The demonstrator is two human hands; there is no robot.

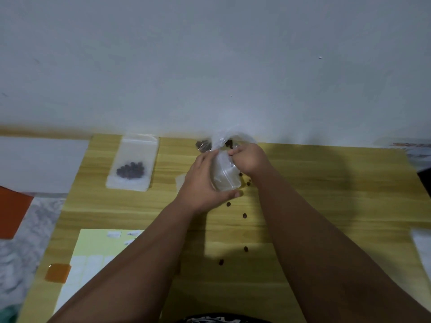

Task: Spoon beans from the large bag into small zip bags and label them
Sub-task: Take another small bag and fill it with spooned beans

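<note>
Both my hands meet near the far edge of the wooden table (314,206). My left hand (200,183) grips a small clear zip bag (225,178) from the left, thumb under its lower edge. My right hand (248,159) pinches the bag's top from the right. Just behind them the large clear bag (224,138) with dark beans lies against the wall. A filled small zip bag (131,164) holding dark beans lies flat to the left. Several loose beans (244,215) are scattered on the table below my hands. No spoon is visible.
A pale green label sheet (93,248) with white stickers lies at the near left, an orange tag (57,272) at its edge. White paper (39,164) and an orange sheet (11,210) lie beyond the table's left side. More plastic lies at the far right (410,148).
</note>
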